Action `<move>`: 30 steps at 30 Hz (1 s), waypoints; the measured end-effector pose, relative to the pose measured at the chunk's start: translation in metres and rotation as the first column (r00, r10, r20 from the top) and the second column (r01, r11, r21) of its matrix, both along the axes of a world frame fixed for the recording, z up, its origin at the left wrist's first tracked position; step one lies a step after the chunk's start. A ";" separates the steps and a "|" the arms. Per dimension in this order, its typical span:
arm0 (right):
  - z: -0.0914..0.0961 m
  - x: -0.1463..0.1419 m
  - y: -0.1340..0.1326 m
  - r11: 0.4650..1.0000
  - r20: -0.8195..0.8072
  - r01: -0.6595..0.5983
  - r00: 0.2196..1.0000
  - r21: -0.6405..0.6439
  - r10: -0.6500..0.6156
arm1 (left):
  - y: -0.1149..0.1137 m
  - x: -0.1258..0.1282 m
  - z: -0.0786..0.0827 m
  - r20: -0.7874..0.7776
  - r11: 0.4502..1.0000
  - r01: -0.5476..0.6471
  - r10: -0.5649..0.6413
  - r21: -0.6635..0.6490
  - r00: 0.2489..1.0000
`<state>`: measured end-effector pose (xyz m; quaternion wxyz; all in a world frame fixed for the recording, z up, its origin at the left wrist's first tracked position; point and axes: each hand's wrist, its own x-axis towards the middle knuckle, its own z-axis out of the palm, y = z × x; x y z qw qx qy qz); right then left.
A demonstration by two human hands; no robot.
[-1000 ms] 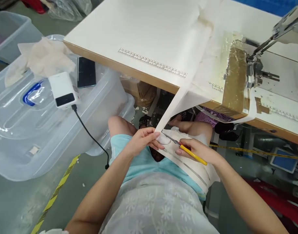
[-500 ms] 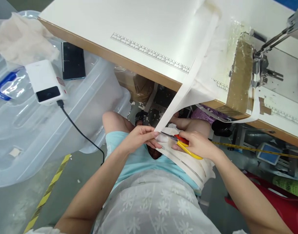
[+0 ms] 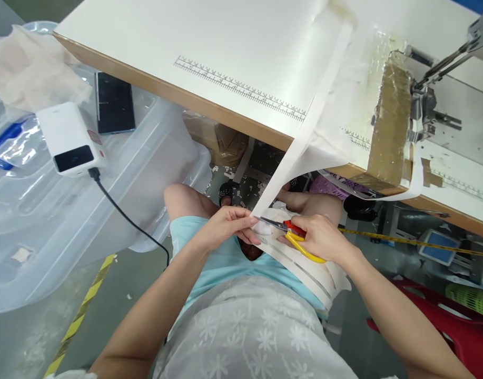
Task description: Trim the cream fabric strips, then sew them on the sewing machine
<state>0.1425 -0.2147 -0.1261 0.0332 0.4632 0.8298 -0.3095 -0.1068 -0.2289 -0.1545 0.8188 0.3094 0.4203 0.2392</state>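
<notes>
Between thumb and fingers, my left hand pinches the lower end of a white fabric strip, which runs down over the table edge into my lap. Scissors with yellow and red handles are in my right hand. Their blades point left and reach the strip right beside my left fingertips; whether they are parted is too small to tell. White fabric pieces lie across my right thigh, under the scissors.
The white table has a printed ruler near its edge. A sewing machine stands at right. On a clear plastic bin at left rest a power bank with a cable, a phone and beige cloth.
The view has shifted slightly. Both hands stay close together at the strip, and the scissors have tilted a little, with their blade tips still beside my left fingers.
</notes>
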 end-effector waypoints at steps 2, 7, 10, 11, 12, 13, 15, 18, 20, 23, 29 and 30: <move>0.000 0.000 0.000 1.000 0.012 0.009 1.000 0.003 -0.009 | 0.000 0.001 -0.001 -0.008 1.000 -0.005 0.005 -0.003 1.000; -0.003 0.001 -0.001 1.000 0.030 -0.002 1.000 0.024 0.001 | -0.002 0.000 0.001 -0.025 1.000 -0.009 0.008 -0.019 1.000; -0.005 0.000 -0.002 0.999 0.048 -0.019 0.999 0.037 0.017 | -0.003 -0.001 0.003 -0.038 1.000 -0.020 0.019 -0.022 0.999; -0.005 0.000 -0.002 0.999 0.062 -0.026 0.998 0.044 0.023 | -0.003 -0.001 0.004 -0.041 0.999 -0.024 0.023 -0.024 0.999; -0.005 -0.002 -0.003 0.998 0.080 -0.034 0.996 0.055 0.029 | -0.003 -0.002 0.004 -0.041 0.999 -0.026 0.025 -0.025 0.999; -0.005 -0.003 -0.003 0.997 0.102 -0.043 0.994 0.069 0.036 | -0.003 -0.002 0.005 -0.038 0.999 -0.024 0.023 -0.025 0.999; -0.003 -0.007 -0.004 0.994 0.145 -0.061 0.988 0.096 0.047 | -0.002 -0.001 0.005 -0.030 1.000 -0.011 0.011 -0.024 0.999; -0.002 -0.012 -0.003 0.991 0.170 -0.069 0.984 0.117 0.048 | -0.002 0.001 0.005 -0.033 1.000 0.017 -0.017 -0.013 0.999; -0.004 -0.013 -0.003 0.992 0.168 -0.062 0.985 0.112 0.042 | -0.003 0.003 0.005 -0.043 1.000 0.028 -0.028 -0.008 0.999; -0.007 -0.006 -0.005 0.996 0.112 -0.024 0.994 0.086 0.014 | -0.005 0.001 0.005 -0.071 0.999 0.044 -0.044 0.006 0.997; -0.007 0.010 -0.034 0.983 -0.124 0.185 0.975 -0.021 -0.186 | 0.020 -0.017 0.005 -0.523 0.923 0.092 0.129 0.374 0.842; -0.006 0.011 -0.040 0.979 -0.160 0.199 0.966 -0.043 -0.204 | 0.031 -0.016 0.005 -0.589 0.862 0.096 0.254 0.497 0.767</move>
